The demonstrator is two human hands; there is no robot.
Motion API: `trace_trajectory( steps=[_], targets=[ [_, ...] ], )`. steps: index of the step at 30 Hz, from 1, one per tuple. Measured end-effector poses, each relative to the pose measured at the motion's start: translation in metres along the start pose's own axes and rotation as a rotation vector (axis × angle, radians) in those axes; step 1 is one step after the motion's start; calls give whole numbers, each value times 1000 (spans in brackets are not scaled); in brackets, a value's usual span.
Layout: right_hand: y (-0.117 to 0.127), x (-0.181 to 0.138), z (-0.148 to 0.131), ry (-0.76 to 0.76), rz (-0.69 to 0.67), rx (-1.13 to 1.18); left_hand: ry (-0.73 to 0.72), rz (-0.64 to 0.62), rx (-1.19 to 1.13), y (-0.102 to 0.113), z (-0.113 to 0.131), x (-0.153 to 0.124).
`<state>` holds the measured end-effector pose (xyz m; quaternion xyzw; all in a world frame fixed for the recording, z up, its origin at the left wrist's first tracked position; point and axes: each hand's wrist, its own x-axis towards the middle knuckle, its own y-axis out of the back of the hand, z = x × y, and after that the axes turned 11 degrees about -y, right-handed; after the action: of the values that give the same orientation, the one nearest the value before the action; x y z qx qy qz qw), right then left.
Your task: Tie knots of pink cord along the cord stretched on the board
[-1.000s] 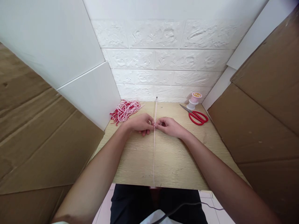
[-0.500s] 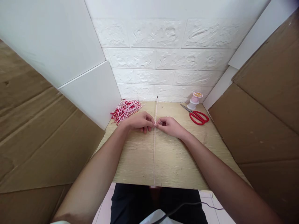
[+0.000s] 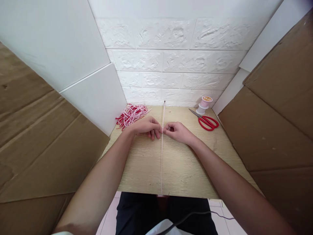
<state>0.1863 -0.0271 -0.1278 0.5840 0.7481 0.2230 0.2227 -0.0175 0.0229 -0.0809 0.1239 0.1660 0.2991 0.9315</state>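
A thin pale cord (image 3: pixel 161 163) runs taut from a small nail (image 3: pixel 164 101) at the back to the board's front edge. Its far part is braided or knotted in pink and white. From the left, my left hand (image 3: pixel 148 126) reaches that knotted part, thumb and forefinger closed at the cord and the other fingers hanging loosely below. On the opposite side my right hand (image 3: pixel 177 131) pinches at the same spot, its fingers curled. The fine strands between the fingertips are too small to make out.
A tangle of red and pink-white cords (image 3: pixel 133 115) lies at the back left. Red-handled scissors (image 3: pixel 207 123) and two stacked thread spools (image 3: pixel 204 105) are at the back right of the wooden board (image 3: pixel 190 169). Cardboard panels (image 3: pixel 281 130) flank both sides.
The fingers of my left hand have shifted slightly, the lower ones now a little more spread and further right. My right hand has stayed nearly in place.
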Motion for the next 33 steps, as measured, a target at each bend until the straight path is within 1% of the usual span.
trace_trajectory(
  steps=[5,11,21,29,33],
  targets=[
    [0,0,0,14,4,-9,39,35,-40,-3,2,2],
    [0,0,-1,10,9,-9,19,17,17,-1,-2,3],
    [0,-1,-1,8,7,-10,-5,-3,44,1,-4,3],
    [1,-1,-4,-4,15,-9,11,-28,18,2,-6,2],
    [1,-1,-3,1,15,-16,29,-36,48,3,-6,1]
  ],
)
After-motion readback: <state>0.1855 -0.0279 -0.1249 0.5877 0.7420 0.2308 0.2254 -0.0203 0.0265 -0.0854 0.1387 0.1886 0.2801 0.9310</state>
